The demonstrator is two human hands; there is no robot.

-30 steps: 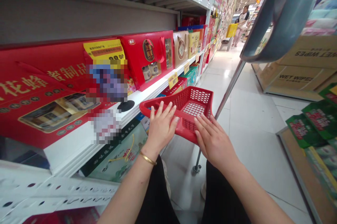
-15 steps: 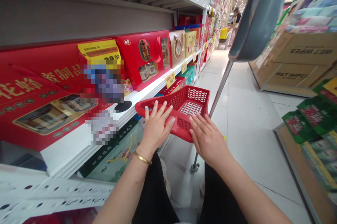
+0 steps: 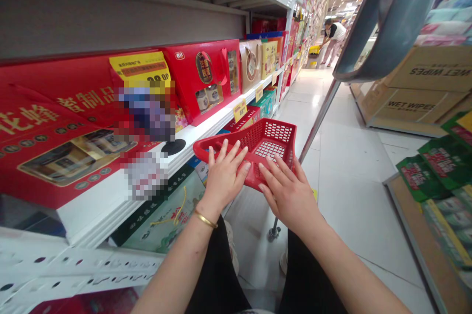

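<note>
A red plastic mesh basket (image 3: 272, 141) sits low in front of me, tilted, on a thin metal pole (image 3: 317, 118). My left hand (image 3: 224, 177), with a gold bangle on its wrist, lies flat on the basket's near rim, fingers spread. My right hand (image 3: 288, 190) rests on the rim beside it, also flat with spread fingers. Neither hand is closed around the rim. The basket's lower front is partly hidden by my hands.
To the left runs a white shelf (image 3: 155, 166) of red gift boxes (image 3: 201, 80), with pixelated patches over part of it. Wet wipes cartons (image 3: 416, 105) and green packets (image 3: 448, 161) stand right. A person (image 3: 332, 41) stoops far down the tiled aisle (image 3: 350, 166).
My right hand has slid left along the rim, closer to my left hand. The distant person has moved and now stoops, with the yellow basket lower.
</note>
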